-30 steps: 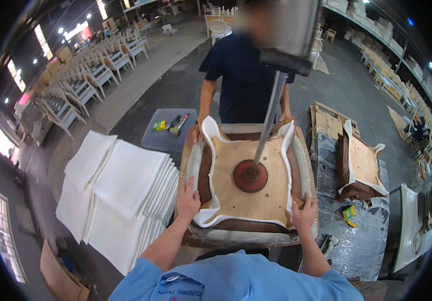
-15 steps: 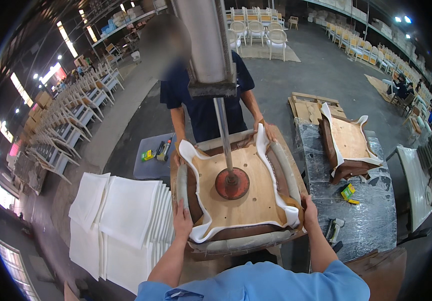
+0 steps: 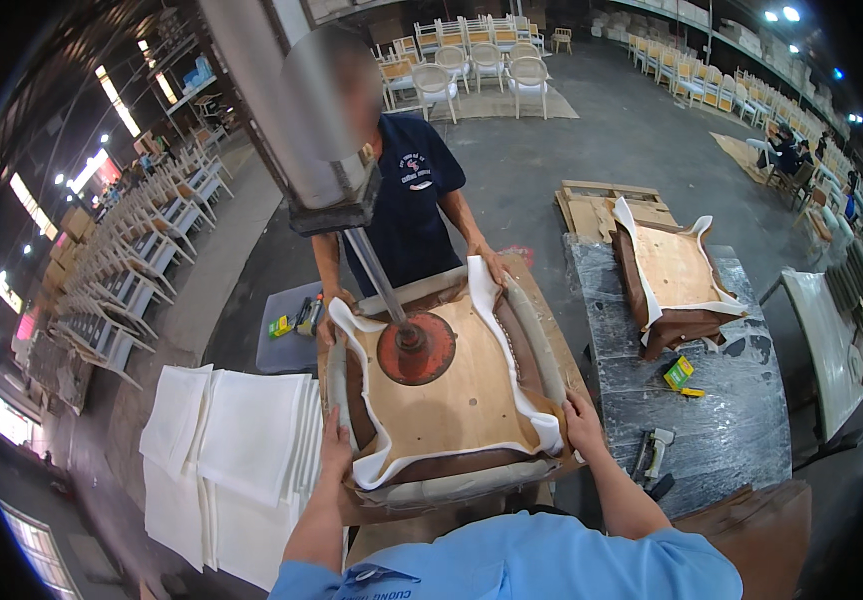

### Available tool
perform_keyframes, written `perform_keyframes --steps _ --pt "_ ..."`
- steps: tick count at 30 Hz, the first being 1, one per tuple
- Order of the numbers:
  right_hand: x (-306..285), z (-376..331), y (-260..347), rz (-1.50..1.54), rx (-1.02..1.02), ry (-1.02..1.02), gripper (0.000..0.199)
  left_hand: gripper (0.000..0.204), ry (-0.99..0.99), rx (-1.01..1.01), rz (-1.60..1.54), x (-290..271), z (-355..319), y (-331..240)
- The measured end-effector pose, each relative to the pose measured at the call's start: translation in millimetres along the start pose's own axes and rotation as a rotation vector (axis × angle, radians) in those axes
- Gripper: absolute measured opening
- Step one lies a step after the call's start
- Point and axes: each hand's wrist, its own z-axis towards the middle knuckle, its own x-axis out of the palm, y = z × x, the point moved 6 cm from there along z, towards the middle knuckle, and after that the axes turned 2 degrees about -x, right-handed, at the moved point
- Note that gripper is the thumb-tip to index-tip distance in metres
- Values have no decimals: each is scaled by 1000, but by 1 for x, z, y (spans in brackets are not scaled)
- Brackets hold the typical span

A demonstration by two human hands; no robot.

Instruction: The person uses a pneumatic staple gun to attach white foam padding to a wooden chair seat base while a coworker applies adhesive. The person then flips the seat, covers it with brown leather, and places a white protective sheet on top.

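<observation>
A square plywood seat panel (image 3: 461, 425) lies within a grey padded frame (image 3: 451, 487), with white foam (image 3: 379, 440) and brown covering (image 3: 536, 375) standing up around its edges. My left hand (image 3: 335, 447) presses against the frame's near left side, fingers along the rim. On the near right side, my right hand (image 3: 583, 428) grips the edge. Above the panel hangs the round red press plate (image 3: 417, 348) on a metal rod (image 3: 376, 275), a shadow beneath it. Opposite me, a co-worker in a dark shirt (image 3: 416, 200) has both hands on the frame's far corners.
White foam sheets (image 3: 251, 430) are stacked at the left, near a grey bin (image 3: 286, 345) with tools. To the right, a plastic-wrapped table (image 3: 731, 430) carries another seat panel (image 3: 671, 265), a yellow-green box (image 3: 679, 372) and a staple gun (image 3: 654, 453). Rows of chairs stand behind.
The red plate has risen off the panel and its rod shows shorter. My view has shifted to the right. Both my hands stay at the frame's sides.
</observation>
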Motion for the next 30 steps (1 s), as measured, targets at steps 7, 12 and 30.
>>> perform_keyframes --steps 7,12,30 --pt "-1 -3 0 -31 6 3 47 54 -53 -108 466 8 -9 -8" --pt "-8 -2 0 -148 -45 -55 47 49 95 408 405 93 -7 -77" --pt "-30 -30 -17 -61 -79 107 40 33 481 559 -212 184 -166 -143"
